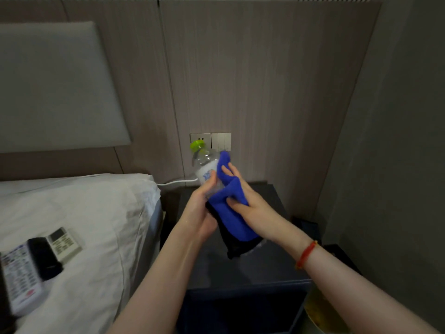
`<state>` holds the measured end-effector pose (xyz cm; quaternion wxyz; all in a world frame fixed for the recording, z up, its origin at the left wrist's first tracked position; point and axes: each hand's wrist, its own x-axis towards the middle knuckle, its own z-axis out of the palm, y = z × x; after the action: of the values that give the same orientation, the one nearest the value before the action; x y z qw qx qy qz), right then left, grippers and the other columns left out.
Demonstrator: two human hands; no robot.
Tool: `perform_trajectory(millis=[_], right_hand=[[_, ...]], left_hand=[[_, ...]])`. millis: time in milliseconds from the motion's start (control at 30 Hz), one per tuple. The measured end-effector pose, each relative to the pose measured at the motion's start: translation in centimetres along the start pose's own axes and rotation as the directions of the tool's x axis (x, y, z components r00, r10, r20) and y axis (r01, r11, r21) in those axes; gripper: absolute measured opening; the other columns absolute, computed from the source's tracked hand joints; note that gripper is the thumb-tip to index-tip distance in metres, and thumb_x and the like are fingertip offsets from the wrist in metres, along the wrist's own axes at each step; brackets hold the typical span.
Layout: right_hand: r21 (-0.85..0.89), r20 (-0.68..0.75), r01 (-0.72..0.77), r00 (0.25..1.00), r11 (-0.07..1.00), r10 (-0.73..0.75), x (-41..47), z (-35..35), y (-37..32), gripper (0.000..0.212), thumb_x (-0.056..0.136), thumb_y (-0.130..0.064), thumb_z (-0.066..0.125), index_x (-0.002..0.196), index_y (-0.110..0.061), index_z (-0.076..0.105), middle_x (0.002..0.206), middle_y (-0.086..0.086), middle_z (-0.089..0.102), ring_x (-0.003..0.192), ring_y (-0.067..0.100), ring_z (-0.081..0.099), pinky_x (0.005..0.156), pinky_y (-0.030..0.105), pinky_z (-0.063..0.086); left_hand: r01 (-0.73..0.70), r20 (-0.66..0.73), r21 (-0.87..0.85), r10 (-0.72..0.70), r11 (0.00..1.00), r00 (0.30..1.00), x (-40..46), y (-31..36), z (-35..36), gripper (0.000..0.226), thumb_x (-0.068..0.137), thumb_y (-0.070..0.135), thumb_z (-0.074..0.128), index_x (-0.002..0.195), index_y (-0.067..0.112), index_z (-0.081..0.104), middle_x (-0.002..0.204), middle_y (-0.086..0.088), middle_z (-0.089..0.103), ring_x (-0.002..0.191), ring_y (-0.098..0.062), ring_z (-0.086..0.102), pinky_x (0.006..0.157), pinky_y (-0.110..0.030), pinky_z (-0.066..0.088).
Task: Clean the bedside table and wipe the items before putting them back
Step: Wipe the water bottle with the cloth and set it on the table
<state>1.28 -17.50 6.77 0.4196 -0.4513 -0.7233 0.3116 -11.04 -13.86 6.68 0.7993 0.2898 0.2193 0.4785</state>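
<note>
Above the dark bedside table (240,268) I hold a clear plastic water bottle (204,162) with a green cap, tilted with its cap up and to the left. My left hand (201,208) grips the bottle's lower body from the left. My right hand (243,201) presses a blue cloth (228,208) around the bottle's right side, fingers curled over the cloth. The cloth hides most of the bottle's lower half, and a dark fold hangs below it.
A white bed (79,225) lies to the left, carrying a white remote (63,243), a black remote (44,257) and a printed card (20,278). A wall socket and switches (210,141) sit behind the bottle, with a white cable (178,182). A yellowish bin (322,314) stands at the lower right.
</note>
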Motion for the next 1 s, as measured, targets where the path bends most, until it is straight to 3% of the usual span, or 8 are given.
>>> perform_trajectory(millis=[267, 433, 533, 633, 700, 800, 900, 1000], right_hand=[[-0.103, 0.06, 0.067, 0.996, 0.992, -0.061, 3.9, -2.0, -2.4, 0.072, 0.071, 0.005, 0.049, 0.14, -0.011, 0.035, 0.154, 0.0, 0.019, 0.144, 0.017, 0.0, 0.113, 0.025, -0.002], [0.204, -0.068, -0.001, 0.998, 0.979, 0.015, 4.2, -1.7, -3.1, 0.069, 0.07, 0.011, 0.039, 0.138, 0.0, 0.035, 0.15, 0.008, 0.029, 0.141, 0.015, 0.02, 0.106, 0.008, 0.02], [0.611, -0.203, -0.046, 0.956, 0.791, 0.212, 4.1, -1.2, -1.9, 0.06, 0.078, 0.021, 0.027, 0.134, 0.005, 0.039, 0.138, 0.017, 0.046, 0.126, 0.023, 0.045, 0.105, 0.024, 0.033], [0.841, -0.125, -0.188, 0.846, 0.508, 0.519, 3.8, -0.5, -0.4, 0.033, 0.093, -0.008, 0.041, 0.123, 0.0, 0.049, 0.09, 0.016, 0.065, 0.079, 0.024, 0.063, 0.073, 0.033, 0.051], [0.782, -0.065, -0.272, 0.86, 0.561, 0.507, 2.8, 0.3, 0.4, 0.027, 0.097, -0.027, 0.039, 0.103, -0.011, 0.059, 0.077, 0.005, 0.071, 0.069, 0.017, 0.068, 0.064, 0.026, 0.054], [0.581, -0.148, -0.25, 0.904, 0.775, 0.402, 1.4, 1.4, 0.9, 0.026, 0.099, -0.025, 0.034, 0.094, -0.019, 0.059, 0.103, 0.009, 0.067, 0.094, 0.017, 0.064, 0.085, 0.025, 0.05], [0.438, -0.076, -0.206, 0.961, 0.875, 0.264, -0.5, 2.3, 1.3, 0.017, 0.096, -0.018, 0.044, 0.108, -0.021, 0.057, 0.118, 0.003, 0.06, 0.106, 0.011, 0.058, 0.094, 0.018, 0.046], [0.127, -0.009, -0.222, 0.974, 0.967, 0.225, -1.8, 2.5, 1.3, 0.052, 0.084, -0.03, 0.064, 0.131, -0.025, 0.043, 0.125, -0.007, 0.057, 0.113, 0.007, 0.054, 0.099, 0.028, 0.044]], left_hand=[[0.159, 0.114, 0.008, -0.159, 0.987, 0.981, 0.1, -0.5, -0.5, 0.032, 0.091, 0.019, 0.044, 0.114, 0.008, 0.064, 0.105, -0.011, 0.071, 0.091, -0.023, 0.07, 0.068, -0.033, 0.058], [0.16, 0.08, 0.177, -0.176, 0.971, 0.981, 0.0, 0.0, -1.0, 0.038, 0.078, 0.032, 0.06, 0.108, 0.012, 0.07, 0.109, -0.012, 0.071, 0.092, -0.025, 0.069, 0.085, -0.041, 0.051], [0.17, 0.08, 0.21, -0.19, 0.963, 0.978, -0.1, -0.2, -1.3, 0.032, 0.075, 0.034, 0.063, 0.095, 0.013, 0.076, 0.098, -0.01, 0.073, 0.084, -0.023, 0.072, 0.071, -0.037, 0.057], [0.169, 0.085, 0.215, -0.191, 0.962, 0.978, -0.3, -0.2, -1.5, 0.031, 0.074, 0.035, 0.063, 0.092, 0.013, 0.077, 0.096, -0.013, 0.074, 0.083, -0.026, 0.072, 0.066, -0.037, 0.058], [0.129, 0.059, 0.254, -0.148, 0.959, 0.987, -0.2, -0.1, -1.1, 0.039, 0.073, 0.037, 0.064, 0.103, 0.013, 0.073, 0.101, -0.013, 0.073, 0.089, -0.028, 0.071, 0.071, -0.04, 0.057], [0.038, -0.019, 0.262, -0.034, 0.964, 0.999, 0.2, 0.1, -0.4, 0.058, 0.068, 0.033, 0.064, 0.121, 0.008, 0.058, 0.096, -0.013, 0.073, 0.082, -0.023, 0.072, 0.066, -0.034, 0.059], [0.012, -0.083, 0.232, 0.008, 0.973, 0.997, 0.2, 0.6, -0.6, 0.069, 0.068, 0.031, 0.065, 0.13, 0.004, 0.049, 0.114, -0.019, 0.065, 0.089, -0.025, 0.068, 0.068, -0.034, 0.058], [-0.012, -0.123, 0.156, 0.032, 0.988, 0.992, 0.1, 0.9, -1.1, 0.067, 0.069, 0.03, 0.067, 0.13, 0.007, 0.049, 0.119, -0.018, 0.062, 0.093, -0.026, 0.066, 0.071, -0.035, 0.055]])
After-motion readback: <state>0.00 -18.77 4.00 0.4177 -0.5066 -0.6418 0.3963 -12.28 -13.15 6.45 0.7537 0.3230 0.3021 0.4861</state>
